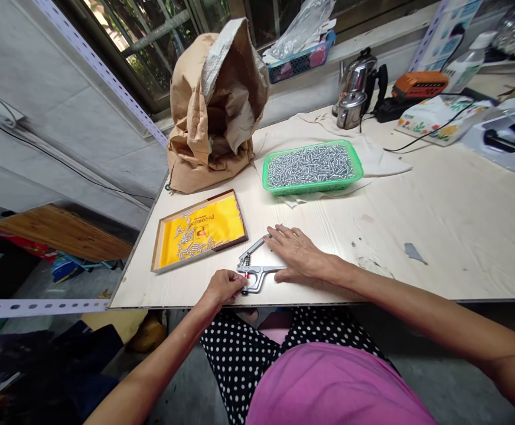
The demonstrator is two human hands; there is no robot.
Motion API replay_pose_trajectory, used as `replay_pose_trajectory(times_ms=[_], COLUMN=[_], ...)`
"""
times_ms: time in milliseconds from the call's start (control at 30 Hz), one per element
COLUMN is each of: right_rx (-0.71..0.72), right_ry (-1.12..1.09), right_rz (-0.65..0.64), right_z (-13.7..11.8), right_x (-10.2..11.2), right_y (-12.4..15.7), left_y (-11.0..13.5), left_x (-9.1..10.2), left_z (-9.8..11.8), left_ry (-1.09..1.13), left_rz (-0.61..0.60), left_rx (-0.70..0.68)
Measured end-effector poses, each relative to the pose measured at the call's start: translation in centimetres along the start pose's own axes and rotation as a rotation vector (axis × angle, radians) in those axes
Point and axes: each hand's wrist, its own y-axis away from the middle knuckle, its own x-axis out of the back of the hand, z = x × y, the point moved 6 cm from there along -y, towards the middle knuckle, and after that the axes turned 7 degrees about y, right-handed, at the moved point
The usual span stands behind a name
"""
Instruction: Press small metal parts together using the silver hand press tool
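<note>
A grey metal hand-press plier (257, 270) lies on the table near its front edge, its two handles spread apart. My right hand (299, 254) is around the handle ends, fingers over the upper handle and thumb by the lower one. At the jaw end, beside a small red part (246, 275), my left hand (224, 287) has its fingertips pinched together. Whatever is between those fingertips is too small or hidden to make out. Small silvery metal pieces (195, 247) lie scattered in a shallow box (156, 251) with a yellow bottom, just left of the plier.
Behind the plier, a green basket (279, 190) is full of small metal pieces. A brown paper sack (195, 118) stands open at the back left. Towards the back right are a metal kettle (359, 74), an orange battery (419, 85) and a tissue pack (439, 118).
</note>
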Motion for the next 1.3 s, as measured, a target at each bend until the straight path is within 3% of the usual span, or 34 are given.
replay_pose_trajectory(times_ms=[133,600,733,800,900,967,1133,1233,1300], right_rx=[0.049,0.047,0.042,0.041,0.046,0.049,0.074,0.030,-0.007], right_ry=[0.031,0.060,0.059,0.054,0.038,0.026,0.002,0.006,0.016], right_rz=[-0.077,-0.075,-0.067,-0.061,-0.052,-0.044,-0.027,-0.051,-0.070], right_z=[1.0,0.9,0.7,0.6,0.3,0.1,0.1,1.0,1.6], right_x=[-0.9,-0.7,-0.7,-0.7,-0.6,-0.6,-1.0,-1.0,-0.7], right_y=[-0.9,-2.2,-2.0,-1.8,-1.6,-1.5,-1.2,-0.7,-0.2], left_y=[0.2,0.3,0.5,1.1,2.7,3.5,1.4,-0.1,-0.4], left_x=[-0.2,-0.4,-0.3,0.1,-0.1,-1.2,-4.0,-4.4,-4.3], left_z=[-0.2,-0.5,-0.8,-0.4,2.1,3.9,7.2,7.8,7.9], left_ry=[0.047,0.110,0.028,-0.127,-0.389,-0.515,-0.705,-0.774,-0.832], left_rz=[0.020,0.027,0.041,0.134,0.341,0.376,0.168,0.033,0.023], left_rx=[0.010,0.013,0.015,-0.077,-0.421,-0.639,-0.885,-0.888,-0.852])
